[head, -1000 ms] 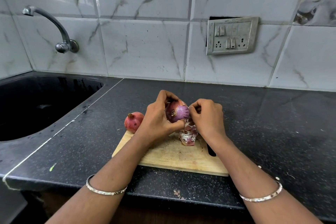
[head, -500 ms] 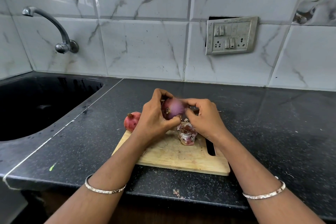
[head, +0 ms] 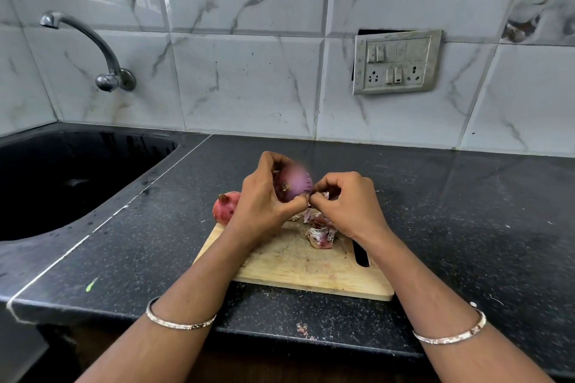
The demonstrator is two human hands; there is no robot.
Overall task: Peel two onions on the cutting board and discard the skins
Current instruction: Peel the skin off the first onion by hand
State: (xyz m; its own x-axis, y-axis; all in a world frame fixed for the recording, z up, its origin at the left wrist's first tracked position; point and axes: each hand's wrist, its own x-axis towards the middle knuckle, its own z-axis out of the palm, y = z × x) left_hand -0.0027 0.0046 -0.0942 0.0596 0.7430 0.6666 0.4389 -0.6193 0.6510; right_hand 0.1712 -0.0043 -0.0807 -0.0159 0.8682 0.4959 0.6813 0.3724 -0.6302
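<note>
Head view: onion (head: 294,185) gripped inside left fingers (head: 265,165), right fingers (head: 336,180) pinching skin (head: 324,195).

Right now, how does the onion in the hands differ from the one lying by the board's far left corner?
The held onion is up off the cutting board, gripped by the left hand; the lying onion rests untouched. The held onion shows smooth purple flesh, mostly peeled; the lying onion has its dull reddish skin on. The right hand pinches a skin scrap beside the held onion. Both are red onions.
</note>
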